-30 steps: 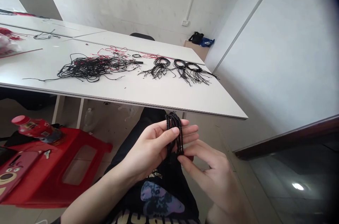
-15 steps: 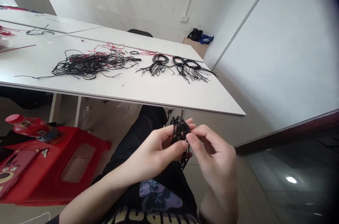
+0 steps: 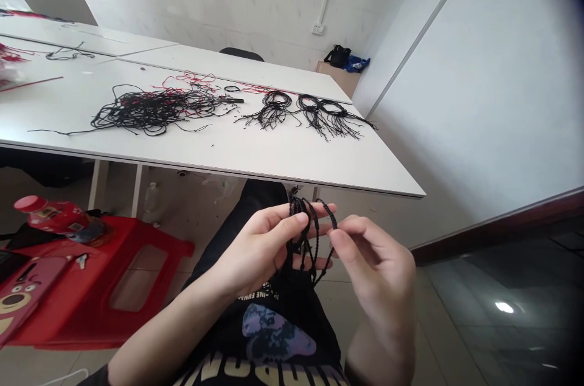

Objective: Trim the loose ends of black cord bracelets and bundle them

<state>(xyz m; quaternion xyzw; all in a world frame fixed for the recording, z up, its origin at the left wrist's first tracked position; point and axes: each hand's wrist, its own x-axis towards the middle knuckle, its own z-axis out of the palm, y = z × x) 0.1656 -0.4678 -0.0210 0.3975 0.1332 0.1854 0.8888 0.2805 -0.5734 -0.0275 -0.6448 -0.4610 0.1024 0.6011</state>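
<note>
In front of my lap, my left hand (image 3: pixel 269 243) grips a bunch of black braided cord bracelets (image 3: pixel 297 234), thumb on top and fingers passing through the loops. Several loops fan out to the right of the thumb. My right hand (image 3: pixel 376 258) pinches one braided cord bracelet (image 3: pixel 329 213) between thumb and forefinger, holding it apart from the bunch. The lower ends of the loops hang below my left fingers, against my black shirt.
On the white table (image 3: pixel 255 155) lie a tangled heap of black cord (image 3: pixel 155 111), red cord (image 3: pixel 196 79) and looped black bundles with loose ends (image 3: pixel 276 109). At left, a red stool (image 3: pixel 104 289) carries a bottle (image 3: pixel 59 216), a phone case (image 3: pixel 27 295) and keys (image 3: pixel 82 261).
My right hand has shifted slightly right, drawing one bracelet away from the bunch. The loops in my left hand have spread apart, and its thumb has moved left.
</note>
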